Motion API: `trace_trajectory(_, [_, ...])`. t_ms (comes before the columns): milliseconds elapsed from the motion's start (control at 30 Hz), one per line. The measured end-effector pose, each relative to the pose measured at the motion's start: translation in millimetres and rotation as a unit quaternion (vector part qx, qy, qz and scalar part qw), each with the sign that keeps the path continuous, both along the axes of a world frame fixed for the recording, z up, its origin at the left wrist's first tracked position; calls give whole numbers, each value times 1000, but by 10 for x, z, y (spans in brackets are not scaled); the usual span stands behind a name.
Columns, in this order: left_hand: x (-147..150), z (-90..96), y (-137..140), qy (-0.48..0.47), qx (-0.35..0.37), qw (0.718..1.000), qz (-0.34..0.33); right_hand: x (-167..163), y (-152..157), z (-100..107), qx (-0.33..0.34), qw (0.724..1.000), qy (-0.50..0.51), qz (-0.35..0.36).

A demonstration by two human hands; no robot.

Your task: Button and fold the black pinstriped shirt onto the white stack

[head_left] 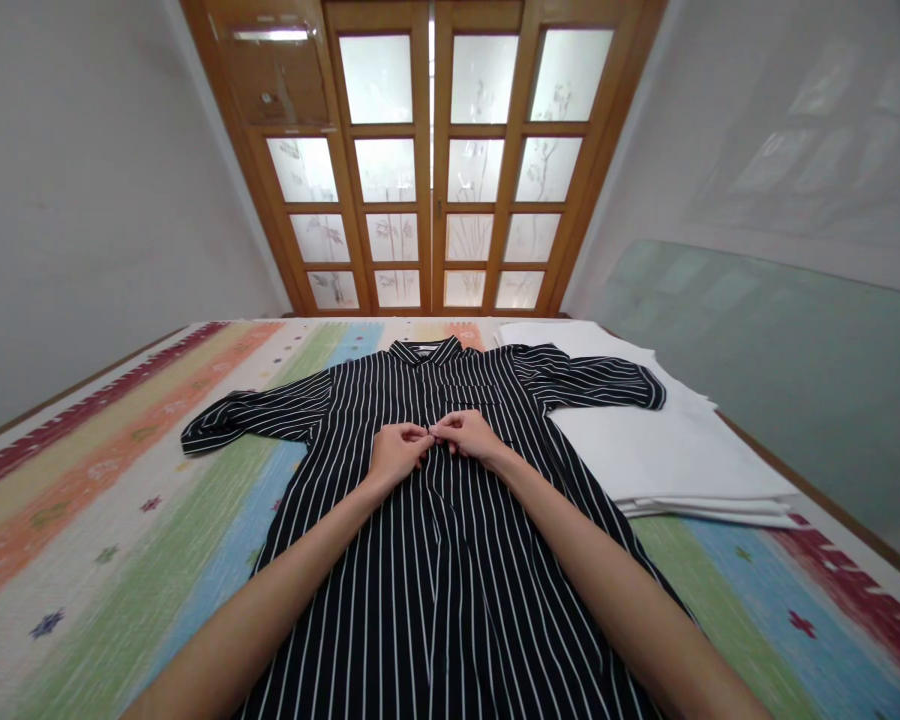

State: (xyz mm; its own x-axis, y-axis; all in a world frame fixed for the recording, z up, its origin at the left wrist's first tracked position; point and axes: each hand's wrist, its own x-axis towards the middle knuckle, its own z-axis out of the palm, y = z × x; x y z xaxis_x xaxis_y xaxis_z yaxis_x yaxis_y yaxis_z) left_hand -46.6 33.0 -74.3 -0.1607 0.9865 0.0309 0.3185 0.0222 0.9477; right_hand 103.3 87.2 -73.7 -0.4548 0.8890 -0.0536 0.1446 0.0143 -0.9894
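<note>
A black shirt [390,600] with white stripes lies front side up, its collar at the far end and its sleeves spread to both sides. My left hand [399,450] pinches the shirt's front placket at chest height. Right beside it, my right hand [466,436] pinches the same spot, and the fingertips of both hands nearly meet. Any button between the fingers is too small to make out. Below the hands the two front edges run down the middle with some folds.
A colourful striped cloth [157,560] covers the surface under the shirt. Folded white fabric [690,450] is stacked at the right, partly under the right-hand sleeve. A pale green panel [780,360] leans along the right wall. Wooden glazed doors [439,130] stand at the far end.
</note>
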Motion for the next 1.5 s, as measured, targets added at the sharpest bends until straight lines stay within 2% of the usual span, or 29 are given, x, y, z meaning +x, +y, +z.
trace_trajectory(200, [-4, 27, -7, 21, -11, 1000, 1, -2, 16, -12, -1, 1000, 2, 7])
trace_trajectory(567, [-59, -106, 57, 8, 3, 999, -37, 14, 20, -63, 40, 998, -40, 15])
trace_trajectory(867, [-72, -108, 79, 8, 12, 999, -36, 17, 26, -40, 62, 996, -62, 31])
trace_trajectory(1133, [-13, -10, 77, -20, -5, 999, -36, 21, 33, 22, 38, 996, -66, 35])
trace_trajectory(1267, [30, -7, 80, 1, 4, 999, -38, 9, 44, -3, 49, 996, -68, 29])
trace_trajectory(1500, [-23, -12, 38, 51, -41, 997, -34, 25, 21, -22, 53, 997, -56, 21])
